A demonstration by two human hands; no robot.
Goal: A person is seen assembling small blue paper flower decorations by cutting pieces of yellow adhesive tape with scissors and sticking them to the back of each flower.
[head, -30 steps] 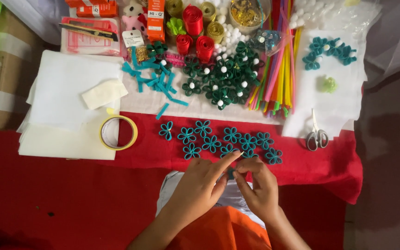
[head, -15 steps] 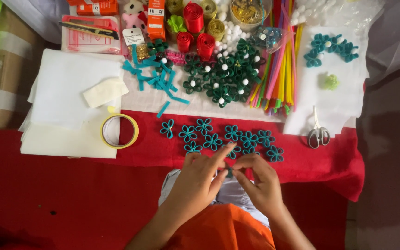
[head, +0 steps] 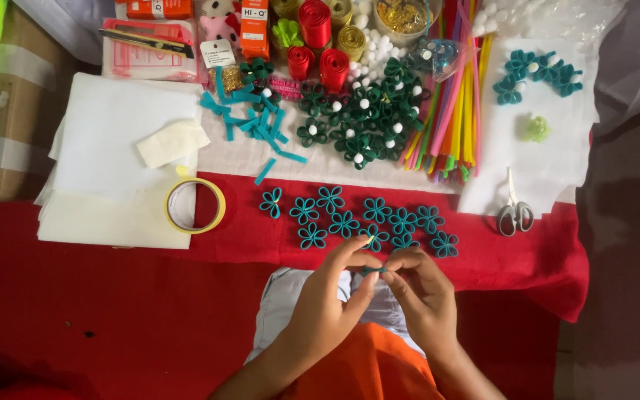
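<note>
Red cloth [head: 112, 296] covers the whole work surface, so the small teal pieces stand out against it. A stack of white sheets [head: 112, 148] lies far left, out of the way of your hands, with a loose cream scrap [head: 172, 142] on top. A second white sheet [head: 535, 159] on the far right carries a curved chain of teal flowers with white centres [head: 538, 72] and a small green pompom [head: 536, 129], kept apart from the rest.

Neon straws [head: 453, 111] lie in a bundle in the far middle, beside a heap of dark green flowers with white pompoms [head: 364, 122]. Red ribbon rolls [head: 318, 44] stand behind that heap. Cut teal strips [head: 250, 122] lie loose just left of the green heap.

A yellow tape roll [head: 195, 205] lies flat at the edge of the white stack, within your left reach. Scissors [head: 514, 211] rest closed at right, within your right reach.

Finished teal loop flowers [head: 361, 218] lie in rows on the red cloth just beyond your fingertips.

Your left hand [head: 327, 300] and right hand [head: 424, 296] meet over your lap, fingertips pinched together on a small teal piece [head: 370, 271]; most of it is hidden, so its shape is unclear.
</note>
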